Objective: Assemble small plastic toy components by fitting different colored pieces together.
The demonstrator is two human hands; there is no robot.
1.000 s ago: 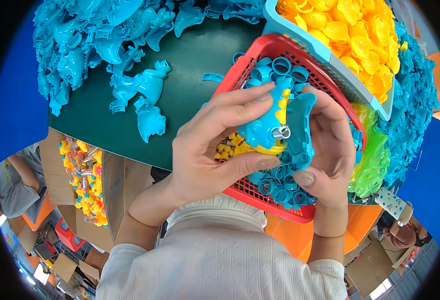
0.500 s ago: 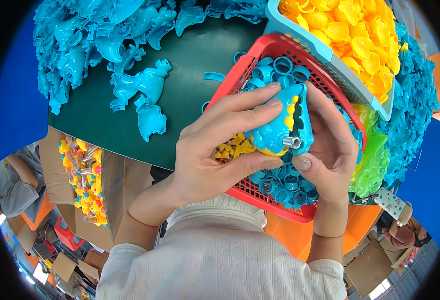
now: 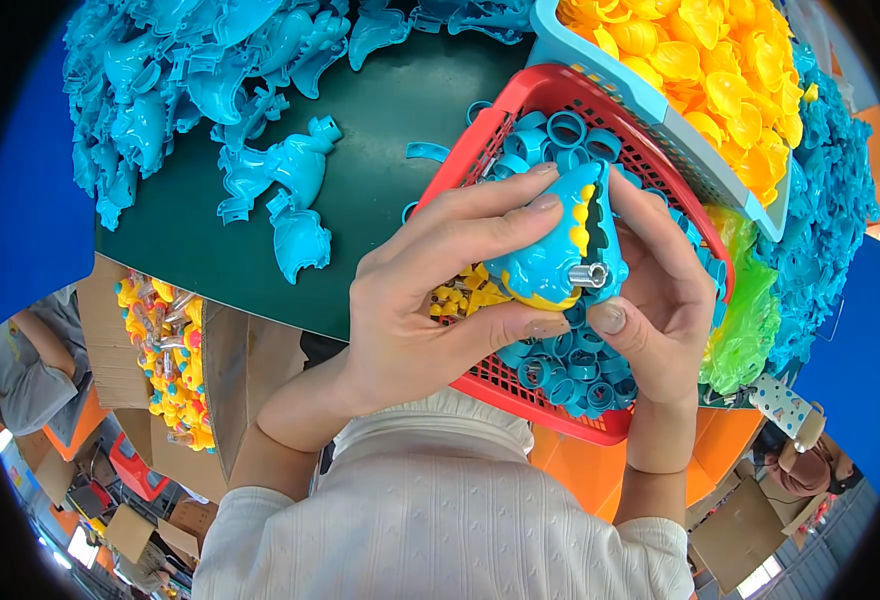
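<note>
Between my hands is a blue plastic toy shell (image 3: 545, 255) with a row of yellow bumps along its seam and yellow at its lower edge. A gap runs down the seam, and a silvery metal tube or spring (image 3: 588, 275) pokes out near the bottom of it. My left hand (image 3: 435, 270) grips the shell's left half, thumb below and fingers over the top. My right hand (image 3: 660, 290) closes on the right half, with its thumb by the lower end and the index finger at the top. Both hands are above a red basket (image 3: 450, 185) of blue rings (image 3: 567, 130) and small yellow parts (image 3: 470, 297).
A heap of blue shell pieces (image 3: 150, 110) covers the back left of the dark green table (image 3: 400, 85); a few lie apart (image 3: 300, 180). At right are a light-blue crate (image 3: 650, 110) of yellow pieces, a green bag (image 3: 745, 320) and more blue parts (image 3: 820, 220). A carton (image 3: 110, 340) stands left.
The toy shell has turned slightly in my hands. Its metal piece now points more to the right, and my right thumb has shifted a little. Both hands keep their hold.
</note>
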